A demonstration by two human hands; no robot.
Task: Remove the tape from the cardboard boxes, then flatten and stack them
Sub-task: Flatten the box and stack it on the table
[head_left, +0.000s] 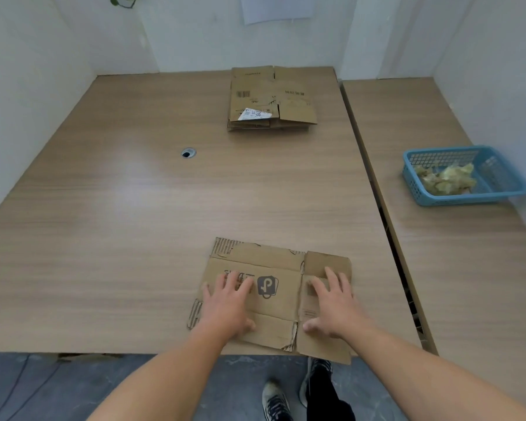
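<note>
Flattening step: your left hand (228, 302) and right hand (334, 302), fingers spread and gripping nothing, pressed the collapsed cardboard box (281, 299) against the counter's (134, 208) near edge. Next, it probably needed carrying to the far stack of flattened boxes (270, 98).

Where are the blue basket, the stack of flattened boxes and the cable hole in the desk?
blue basket (468, 198): head view, on its near wall.
stack of flattened boxes (264, 86): head view, on the top sheet.
cable hole (188, 153): head view, on its dark centre.

Flattened box's print (267, 286) partly under left hand (228, 308) — stack label (254, 114) illegible
</note>
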